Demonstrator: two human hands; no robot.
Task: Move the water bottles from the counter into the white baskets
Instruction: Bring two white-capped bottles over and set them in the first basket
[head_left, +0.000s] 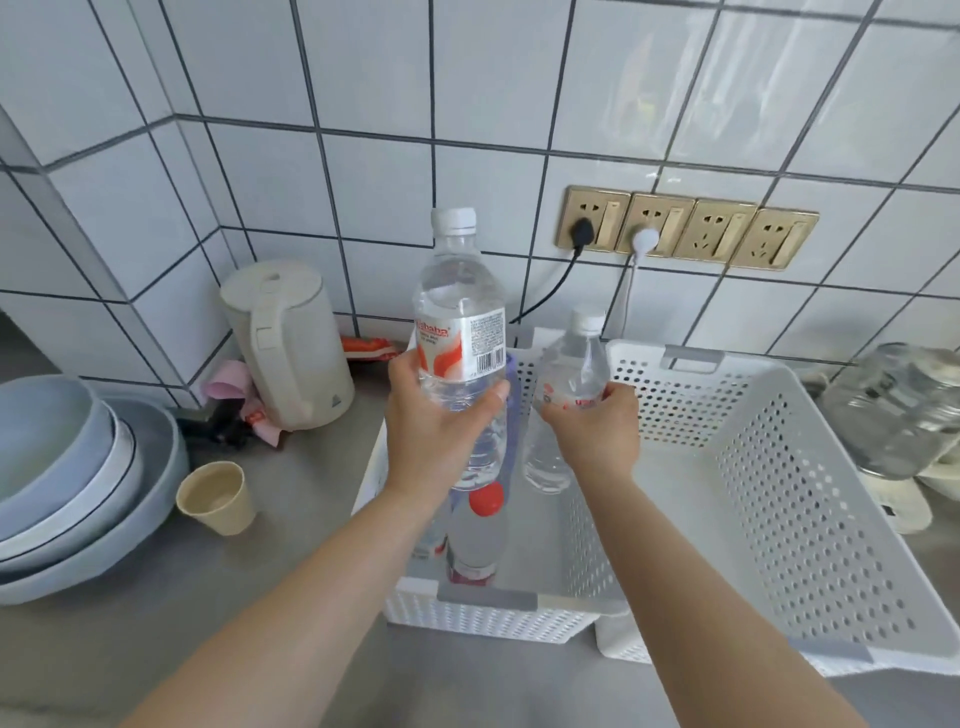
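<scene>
Head view, counter scene. Two white baskets stand side by side: the right basket (810, 467), larger in view, and the left basket (483, 608) touching it. A red-capped bottle (475, 540) already stands in the left basket. The tall bottle (460, 332) is upright above the left basket, gripped at mid-body by the left hand (431, 431), fingers curled round it below the label and thumb across the front. The small bottle (569, 384), also upright, hangs over the left basket near the wall shared with the right basket; the right hand (597, 431) grasps it at the label, with the lower body showing below the fingers. Step in hand, by judgement: lowering both bottles. Next: set each on the basket floor clear of the red-capped bottle, then let go.
</scene>
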